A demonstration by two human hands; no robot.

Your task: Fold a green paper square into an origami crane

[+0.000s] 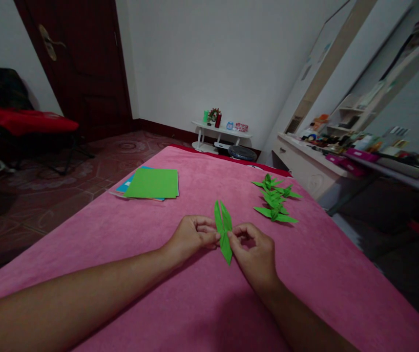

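Observation:
A half-folded green paper figure (pixel 223 230) with two narrow points stands between my hands, just above the pink cloth (pixel 202 303). My left hand (pixel 191 235) pinches its left side. My right hand (pixel 255 249) pinches its right side with thumb and forefinger. To the right and farther away lie several finished green paper cranes (pixel 275 199) in a loose row. A stack of square paper sheets (pixel 153 184), green on top with blue beneath, lies at the far left of the cloth.
A dark door (pixel 81 63) and a red-cushioned chair (pixel 22 122) stand at left. A small white shelf (pixel 220 133) with bottles sits against the far wall. A cluttered dresser (pixel 323 151) runs along the right.

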